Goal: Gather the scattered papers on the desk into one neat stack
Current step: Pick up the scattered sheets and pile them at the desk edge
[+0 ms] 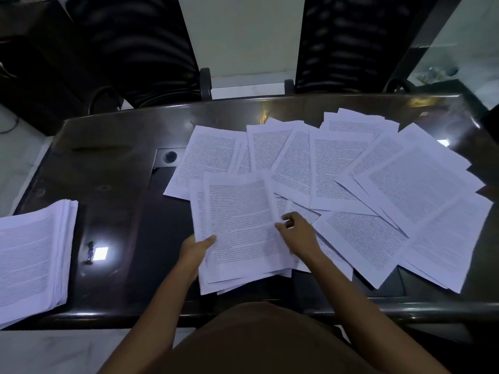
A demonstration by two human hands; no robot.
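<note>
A small bundle of printed sheets (240, 228) lies in front of me on the dark desk (108, 168). My left hand (198, 248) grips its left edge, thumb on top. My right hand (297, 233) is at the bundle's right edge with fingers curled, pinching the top sheet's edge. Several more printed papers (378, 179) lie fanned and overlapping across the middle and right of the desk. A thick, roughly squared stack of papers (32, 255) sits at the desk's left front corner.
Two black office chairs (140, 49) (351, 44) stand behind the desk's far edge. A round cable hole (170, 156) is set in the desk left of the papers. A ceiling light reflects in the glossy top (100, 253).
</note>
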